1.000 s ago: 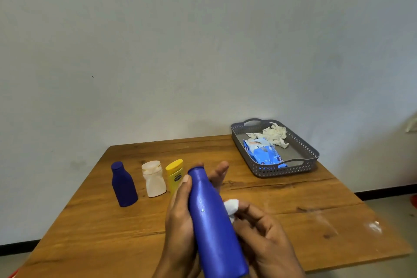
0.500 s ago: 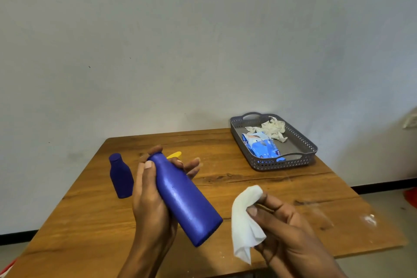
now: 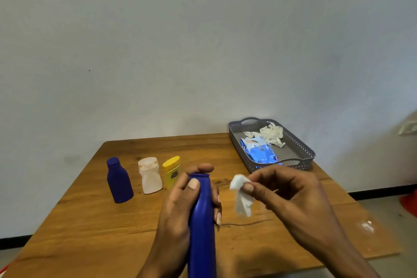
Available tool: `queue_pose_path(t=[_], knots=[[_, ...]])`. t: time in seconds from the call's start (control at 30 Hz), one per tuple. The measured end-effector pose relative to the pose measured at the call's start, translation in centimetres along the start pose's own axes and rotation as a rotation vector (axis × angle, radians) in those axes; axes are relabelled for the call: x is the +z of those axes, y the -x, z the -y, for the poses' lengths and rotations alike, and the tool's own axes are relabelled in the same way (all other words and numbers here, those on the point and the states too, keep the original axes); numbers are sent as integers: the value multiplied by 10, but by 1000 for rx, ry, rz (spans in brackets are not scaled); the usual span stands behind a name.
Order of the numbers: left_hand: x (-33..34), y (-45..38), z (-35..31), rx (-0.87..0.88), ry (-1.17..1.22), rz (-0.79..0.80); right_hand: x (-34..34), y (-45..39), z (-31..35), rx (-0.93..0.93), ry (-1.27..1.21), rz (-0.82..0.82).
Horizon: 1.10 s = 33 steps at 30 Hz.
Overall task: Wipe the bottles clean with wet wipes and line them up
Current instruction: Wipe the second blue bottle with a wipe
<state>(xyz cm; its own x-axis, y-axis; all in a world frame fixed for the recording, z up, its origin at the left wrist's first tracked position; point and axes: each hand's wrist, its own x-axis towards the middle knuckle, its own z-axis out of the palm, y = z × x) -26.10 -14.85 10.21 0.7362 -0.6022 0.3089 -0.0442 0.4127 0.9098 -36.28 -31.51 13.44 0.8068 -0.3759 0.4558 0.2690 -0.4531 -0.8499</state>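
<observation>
My left hand (image 3: 178,212) grips a tall blue bottle (image 3: 202,230) near its neck, top pointing away from me, above the near part of the wooden table (image 3: 90,232). My right hand (image 3: 284,196) pinches a crumpled white wet wipe (image 3: 242,194) just right of the bottle, apart from it. Three bottles stand in a row at the table's left: a dark blue bottle (image 3: 119,180), a white bottle (image 3: 149,175) and a yellow bottle (image 3: 171,171).
A grey perforated tray (image 3: 302,156) at the back right holds a blue wet-wipe pack (image 3: 259,150) and crumpled used wipes (image 3: 270,133). A pale wall rises behind the table. A white smear (image 3: 366,225) marks the table's right edge.
My left hand has turned the tall blue bottle from tilted to pointing straight away and moved it right. My right hand has risen with the wipe, now bunched smaller. The white and yellow bottles show again.
</observation>
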Motion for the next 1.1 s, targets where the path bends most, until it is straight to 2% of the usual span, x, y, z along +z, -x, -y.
queue_pose_path(t=[0.13,0.23,0.33,0.47,0.67,0.73,0.87,1.1], knots=[[4,1,4,-12,-59,-1,-4,-4,-9,-37,153,-65],[10,0,7,25,-224,-33,-9,-7,-16,-21,168,-61],[20,-2,14,73,-388,-111,-10,-7,-18,23,210,-10],[31,-7,21,154,-425,-119,-12,-7,-21,41,161,38],[26,-17,19,195,-555,-56,-26,-8,-22,95,131,168],[25,-20,18,208,-571,-36,-31,-8,-21,86,168,213],[26,-25,18,186,-498,-35,-37,-12,-21,69,106,141],[29,-33,27,162,-493,-34,-43,-16,-44,89,139,136]])
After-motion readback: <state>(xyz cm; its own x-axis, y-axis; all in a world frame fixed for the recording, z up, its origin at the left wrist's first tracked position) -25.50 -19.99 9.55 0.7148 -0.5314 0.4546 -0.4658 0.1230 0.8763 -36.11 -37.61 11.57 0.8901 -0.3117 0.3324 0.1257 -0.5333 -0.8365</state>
